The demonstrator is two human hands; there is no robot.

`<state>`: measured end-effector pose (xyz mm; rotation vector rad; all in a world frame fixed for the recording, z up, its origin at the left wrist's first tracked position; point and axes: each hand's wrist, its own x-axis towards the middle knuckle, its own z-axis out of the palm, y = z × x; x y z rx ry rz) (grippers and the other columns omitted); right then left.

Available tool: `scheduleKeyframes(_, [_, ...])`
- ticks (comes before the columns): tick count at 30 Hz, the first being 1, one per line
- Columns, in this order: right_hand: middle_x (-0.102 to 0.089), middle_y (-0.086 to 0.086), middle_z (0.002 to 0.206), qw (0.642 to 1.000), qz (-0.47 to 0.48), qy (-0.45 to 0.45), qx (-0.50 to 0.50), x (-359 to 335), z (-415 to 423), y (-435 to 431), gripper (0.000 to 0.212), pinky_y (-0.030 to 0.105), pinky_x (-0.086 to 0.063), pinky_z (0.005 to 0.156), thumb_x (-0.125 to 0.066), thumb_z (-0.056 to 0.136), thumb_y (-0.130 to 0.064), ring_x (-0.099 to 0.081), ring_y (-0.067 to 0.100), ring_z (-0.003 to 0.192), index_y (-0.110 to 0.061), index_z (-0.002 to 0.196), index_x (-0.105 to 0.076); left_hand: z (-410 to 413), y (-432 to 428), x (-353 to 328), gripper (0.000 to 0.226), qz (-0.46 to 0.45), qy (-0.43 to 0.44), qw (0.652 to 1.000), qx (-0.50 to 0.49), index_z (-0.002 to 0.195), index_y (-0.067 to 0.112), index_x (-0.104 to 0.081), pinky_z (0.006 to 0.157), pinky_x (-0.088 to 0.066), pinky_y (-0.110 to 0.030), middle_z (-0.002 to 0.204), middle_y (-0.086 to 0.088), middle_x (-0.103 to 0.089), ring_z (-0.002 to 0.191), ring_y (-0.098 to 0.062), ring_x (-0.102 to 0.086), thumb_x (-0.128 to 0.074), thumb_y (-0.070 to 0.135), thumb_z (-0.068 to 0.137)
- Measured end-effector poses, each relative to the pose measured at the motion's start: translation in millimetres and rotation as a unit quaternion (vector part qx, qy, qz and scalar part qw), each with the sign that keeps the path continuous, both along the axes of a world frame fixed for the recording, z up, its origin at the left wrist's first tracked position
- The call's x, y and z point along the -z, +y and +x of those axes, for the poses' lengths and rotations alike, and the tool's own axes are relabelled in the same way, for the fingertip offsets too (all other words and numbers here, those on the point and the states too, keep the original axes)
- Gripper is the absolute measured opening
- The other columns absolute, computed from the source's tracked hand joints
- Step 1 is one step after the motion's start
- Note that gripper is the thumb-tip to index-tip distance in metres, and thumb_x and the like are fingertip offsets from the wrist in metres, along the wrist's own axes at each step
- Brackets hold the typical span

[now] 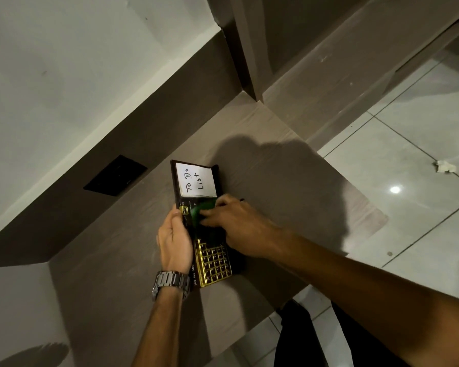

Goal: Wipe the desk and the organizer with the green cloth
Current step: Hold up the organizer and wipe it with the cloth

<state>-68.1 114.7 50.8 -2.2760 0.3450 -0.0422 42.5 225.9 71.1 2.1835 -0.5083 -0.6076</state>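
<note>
A dark organizer (212, 263) with a gold calendar grid lies on the brown desk (289, 186). A white note pad reading "To Do List" (195, 180) sits in its far end. My left hand (174, 239) grips the organizer's left edge, a metal watch on the wrist. My right hand (239, 226) presses a bunched green cloth (200, 210) onto the organizer's middle. Most of the cloth is hidden under my fingers.
A black wall plate (115, 176) sits on the brown back panel to the left. The desk's right edge drops to a glossy tiled floor (408, 160), where a crumpled white scrap (446, 166) lies. A brown upright post (249, 49) stands behind the desk.
</note>
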Motion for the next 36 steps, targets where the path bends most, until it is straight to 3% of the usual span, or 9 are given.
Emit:
scheduleKeyframes(4, [-0.051, 0.004, 0.141, 0.998, 0.041, -0.002, 0.050, -3.5, 7.9, -14.9, 0.061, 0.042, -0.042, 0.101, -0.057, 0.084, 0.003, -0.042, 0.022, 0.124, -0.023, 0.138, -0.051, -0.9, -0.8, 1.4, 0.034, 0.000, -0.003, 1.000, 0.005, 0.090, 0.017, -0.059, 0.065, -0.046, -0.031, 0.084, -0.011, -0.063, 0.070, -0.015, -0.058, -0.029, 0.028, 0.101])
scheduleKeyframes(8, [-0.059, 0.005, 0.128, 0.993, -0.048, 0.057, 0.094, -3.0, 5.9, 15.4, 0.040, 0.044, -0.048, 0.091, -0.058, 0.085, -0.003, -0.046, 0.026, 0.115, -0.015, 0.123, -0.061, -0.7, -1.0, 3.1, 0.037, 0.005, -0.014, 1.000, 0.009, 0.098, 0.011, -0.060, 0.062, -0.042, -0.026, 0.079, -0.007, -0.063, 0.067, -0.018, -0.056, -0.028, 0.029, 0.101])
scheduleKeyframes(12, [-0.054, 0.007, 0.127, 0.996, 0.057, 0.041, 0.053, -5.8, 3.3, 9.7, 0.046, 0.043, -0.042, 0.095, -0.058, 0.086, -0.003, -0.043, 0.024, 0.118, -0.021, 0.127, -0.060, 3.5, 3.7, 4.9, 0.036, 0.011, -0.006, 1.000, 0.000, 0.104, 0.017, -0.062, 0.066, -0.043, -0.027, 0.090, 0.003, -0.067, 0.072, -0.002, -0.061, -0.029, 0.030, 0.100])
scheduleKeyframes(17, [-0.060, 0.009, 0.109, 0.988, -0.083, 0.113, 0.068, -2.8, 1.2, 5.6, 0.027, 0.044, -0.046, 0.085, -0.061, 0.087, -0.011, -0.050, 0.025, 0.105, -0.017, 0.114, -0.061, 2.3, -0.7, 6.2, 0.040, 0.025, -0.056, 0.998, 0.024, 0.104, 0.015, -0.063, 0.058, -0.037, -0.023, 0.076, 0.008, -0.062, 0.061, 0.007, -0.055, -0.028, 0.033, 0.101])
scheduleKeyframes(21, [-0.049, 0.007, 0.126, 0.980, 0.109, 0.155, 0.061, -4.2, 3.6, -5.9, 0.041, 0.036, -0.046, 0.080, -0.060, 0.086, -0.011, -0.049, 0.020, 0.103, -0.022, 0.126, -0.055, 7.2, 3.9, 7.6, 0.039, 0.038, -0.063, 0.997, 0.028, 0.107, 0.020, -0.062, 0.057, -0.039, -0.023, 0.079, 0.007, -0.064, 0.062, 0.006, -0.057, -0.027, 0.035, 0.101])
scheduleKeyframes(25, [-0.059, 0.011, 0.124, 0.980, 0.026, 0.110, 0.163, 1.1, 24.6, -42.1, 0.038, 0.044, -0.052, 0.091, -0.058, 0.088, -0.009, -0.057, 0.027, 0.110, -0.017, 0.125, -0.060, 5.8, 0.9, 8.8, 0.037, 0.050, -0.078, 0.995, 0.033, 0.098, 0.025, -0.060, 0.051, -0.044, -0.023, 0.074, 0.001, -0.062, 0.056, -0.001, -0.056, -0.025, 0.039, 0.101])
scheduleKeyframes(30, [-0.049, 0.007, 0.123, 0.987, -0.042, 0.155, -0.005, 3.9, 10.6, -16.9, 0.050, 0.039, -0.050, 0.082, -0.075, 0.079, -0.021, -0.049, 0.026, 0.110, -0.015, 0.124, -0.053, 6.6, -0.5, 9.1, 0.038, 0.048, -0.118, 0.991, 0.040, 0.090, 0.023, -0.059, 0.045, -0.038, -0.016, 0.067, 0.005, -0.057, 0.054, 0.003, -0.053, -0.026, 0.038, 0.102])
scheduleKeyframes(33, [-0.062, 0.006, 0.117, 0.966, 0.139, 0.217, -0.022, 1.8, 15.0, -39.4, 0.048, 0.034, -0.055, 0.078, -0.078, 0.079, -0.024, -0.062, 0.020, 0.098, -0.017, 0.121, -0.056, 5.6, -1.9, 8.9, 0.035, 0.039, -0.127, 0.990, 0.041, 0.085, 0.028, -0.056, 0.041, -0.036, -0.011, 0.062, 0.005, -0.052, 0.050, 0.002, -0.049, -0.027, 0.036, 0.102])
scheduleKeyframes(36, [-0.066, 0.007, 0.113, 0.923, 0.314, 0.149, 0.163, -0.7, 25.9, -67.7, 0.042, 0.036, -0.059, 0.082, -0.073, 0.085, -0.022, -0.067, 0.022, 0.097, -0.013, 0.123, -0.057, 5.6, -3.1, 8.2, 0.034, 0.038, -0.125, 0.991, 0.042, 0.078, 0.033, -0.051, 0.039, -0.035, -0.011, 0.060, 0.006, -0.049, 0.047, 0.001, -0.048, -0.027, 0.036, 0.102])
